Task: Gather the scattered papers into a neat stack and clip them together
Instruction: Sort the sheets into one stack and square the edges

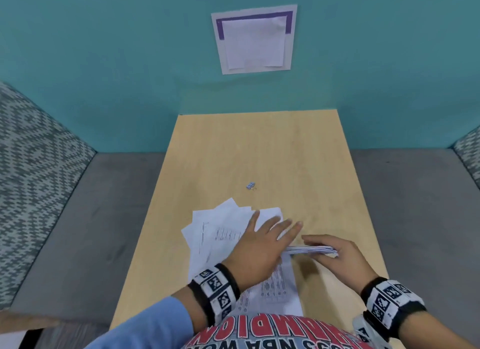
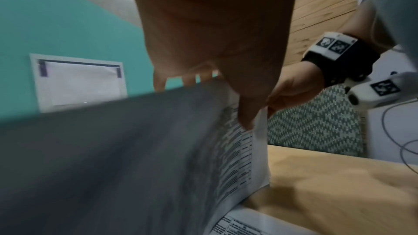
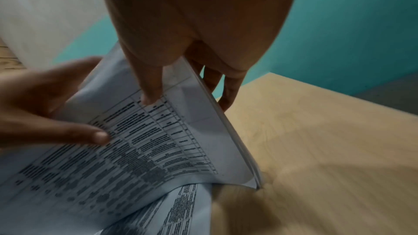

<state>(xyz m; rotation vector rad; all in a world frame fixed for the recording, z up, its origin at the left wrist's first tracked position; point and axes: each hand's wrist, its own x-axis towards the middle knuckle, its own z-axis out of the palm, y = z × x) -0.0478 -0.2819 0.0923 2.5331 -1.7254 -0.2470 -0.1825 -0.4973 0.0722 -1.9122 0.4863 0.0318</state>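
Note:
Several white printed papers [image 1: 220, 226] lie fanned out on the wooden table [image 1: 259, 146] near its front edge. My left hand [image 1: 270, 231] lies over them with straight, spread fingers. In the right wrist view its thumb [image 3: 95, 137] rests on a printed sheet. My right hand [image 1: 337, 247] grips a bundle of sheets [image 1: 311, 250] by its right edge, thumb on the printed face [image 3: 181, 140] and fingers behind it. The bundle stands tilted, its lower corner on the table. A small blue binder clip [image 1: 251, 185] lies alone, farther back than the papers.
The far half of the table is bare wood and ends at a teal wall with a framed paper [image 1: 254, 39] on it. Grey bench seats [image 1: 78, 231] with patterned cushions [image 1: 31, 154] flank the table. One printed sheet [image 1: 275, 289] reaches the front edge by my body.

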